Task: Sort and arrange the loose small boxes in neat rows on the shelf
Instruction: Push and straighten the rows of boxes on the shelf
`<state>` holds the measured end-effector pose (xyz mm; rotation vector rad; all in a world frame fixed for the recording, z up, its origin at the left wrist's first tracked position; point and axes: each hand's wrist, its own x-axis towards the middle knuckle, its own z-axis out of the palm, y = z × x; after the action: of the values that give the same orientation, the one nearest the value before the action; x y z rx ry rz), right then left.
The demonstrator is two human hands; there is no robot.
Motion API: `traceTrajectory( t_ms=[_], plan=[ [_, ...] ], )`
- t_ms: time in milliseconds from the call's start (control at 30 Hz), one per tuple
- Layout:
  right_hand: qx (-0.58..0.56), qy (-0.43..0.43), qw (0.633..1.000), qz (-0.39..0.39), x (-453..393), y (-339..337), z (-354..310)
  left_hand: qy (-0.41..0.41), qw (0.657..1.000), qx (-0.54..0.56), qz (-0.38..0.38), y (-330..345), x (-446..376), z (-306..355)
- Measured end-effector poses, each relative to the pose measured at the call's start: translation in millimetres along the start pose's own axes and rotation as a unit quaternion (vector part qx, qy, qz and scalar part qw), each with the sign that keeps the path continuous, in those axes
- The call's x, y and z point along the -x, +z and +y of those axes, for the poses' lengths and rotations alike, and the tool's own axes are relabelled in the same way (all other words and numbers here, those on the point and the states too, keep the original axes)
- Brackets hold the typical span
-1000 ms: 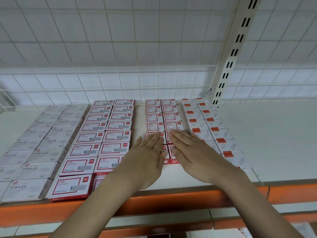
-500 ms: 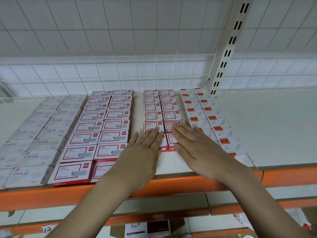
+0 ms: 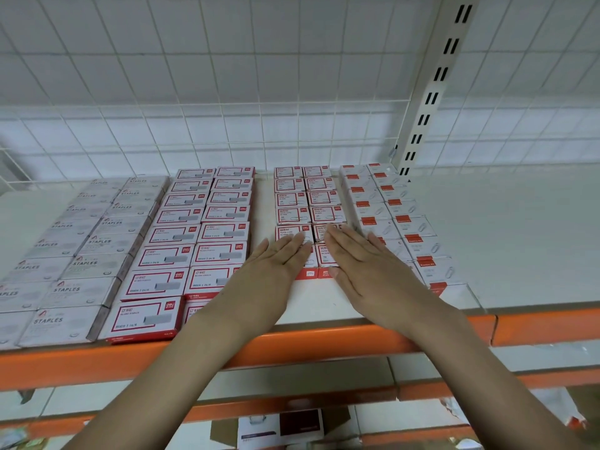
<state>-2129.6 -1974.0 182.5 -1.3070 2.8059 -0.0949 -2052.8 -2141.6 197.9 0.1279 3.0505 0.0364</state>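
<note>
Four blocks of small boxes are laid out on the shelf, each block two columns wide and running from the back mesh toward the orange front rail. Grey staple boxes are seen at the far left. Beside them, larger red-framed boxes reach almost to the front edge. A bare strip of shelf is left between these and the smaller red-framed boxes at centre. White boxes with orange labels are set just right of centre, close to the slotted upright.

The left hand is laid flat, fingers straight and together, with the fingertips resting on the nearest boxes of the central block's left column. The right hand is likewise flat and outstretched, palm down, across the front of the right column and partly over the orange-labelled boxes. Nothing is gripped by either hand. The two index fingers lie near each other over the seam between the central columns.

The front boxes of the central block and several orange-labelled ones are hidden by the hands. The near ends of the larger red-framed columns are covered by the left forearm. Whether the hidden boxes are aligned cannot be told.

Below the rail, a lower shelf is noted holding an open carton.
</note>
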Motion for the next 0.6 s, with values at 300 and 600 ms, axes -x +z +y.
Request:
traceTrajectory(
  t_ms=[300,600],
  plan=[
    [-0.01,-0.002,1.0,-0.025,0.9,-8.7,-2.3,0.017,0.999,0.029,0.003,1.1,1.0,-3.7],
    [-0.029,-0.034,0.998,-0.039,-5.1,-20.3,5.2,0.017,0.996,0.085,0.013,0.8,1.9,-6.6]
  ],
)
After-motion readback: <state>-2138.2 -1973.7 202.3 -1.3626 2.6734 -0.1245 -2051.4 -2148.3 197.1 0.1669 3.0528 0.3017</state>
